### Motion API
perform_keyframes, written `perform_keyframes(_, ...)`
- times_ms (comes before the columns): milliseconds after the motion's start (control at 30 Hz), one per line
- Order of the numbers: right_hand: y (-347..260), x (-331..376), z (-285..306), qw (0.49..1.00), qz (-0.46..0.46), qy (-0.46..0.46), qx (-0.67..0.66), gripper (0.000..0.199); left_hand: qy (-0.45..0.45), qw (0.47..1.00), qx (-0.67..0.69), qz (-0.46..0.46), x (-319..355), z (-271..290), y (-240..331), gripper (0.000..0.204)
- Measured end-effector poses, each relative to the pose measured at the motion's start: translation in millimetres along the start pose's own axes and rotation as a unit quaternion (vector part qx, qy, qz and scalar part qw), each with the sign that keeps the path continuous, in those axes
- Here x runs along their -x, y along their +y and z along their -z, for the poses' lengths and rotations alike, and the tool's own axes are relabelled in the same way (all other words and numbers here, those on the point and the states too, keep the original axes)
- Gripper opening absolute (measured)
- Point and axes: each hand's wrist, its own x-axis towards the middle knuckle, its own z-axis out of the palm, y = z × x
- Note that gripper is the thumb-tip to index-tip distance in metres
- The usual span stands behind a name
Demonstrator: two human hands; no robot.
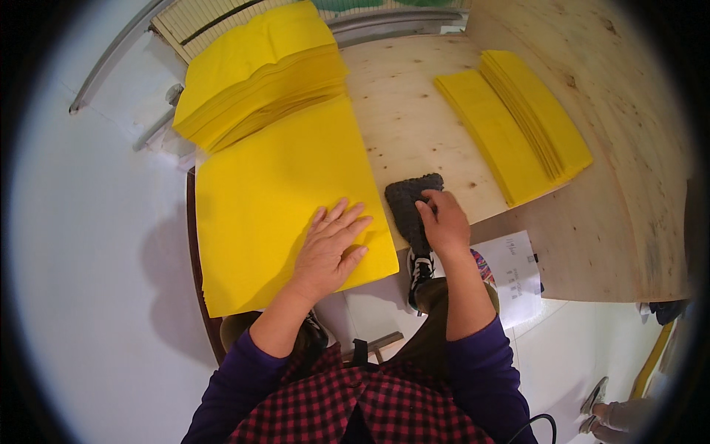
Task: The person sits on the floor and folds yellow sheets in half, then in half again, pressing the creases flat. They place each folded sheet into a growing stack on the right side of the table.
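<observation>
Head view: left hand (329,248) open, palm down, fingers a bit spread on the flat yellow sheet (274,192), near its close right corner. Reads as light pressure to keep the sheet from sliding; nothing gripped.

Right hand (447,226) half-curled, thumb near fingertips, at the right edge of the dark textured pad (407,207). Can't tell if it's touching or pinching anything. Pad sits between the hands, probably so the fingers reach it easily.

Thick wavy yellow stack (259,55) lies ahead-left of the left hand, overlapping the sheet's far end. Folded yellow pile (510,129) is ahead-right of the right hand on the plywood top (399,111), likely kept apart to leave working room.
</observation>
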Motion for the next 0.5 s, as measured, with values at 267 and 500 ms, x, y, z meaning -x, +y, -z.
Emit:
perform_keyframes(267,-26.0,14.4,20.5,0.927,0.162,-0.151,-0.304,0.035,0.001,1.000,-0.001,-0.002,0.4,-0.3,0.2,0.044)
perform_keyframes(500,-34.9,10.6,4.4,0.937,0.213,-0.121,-0.249,0.018,0.001,1.000,0.000,-0.007,-0.4,0.5,0.9,0.045)
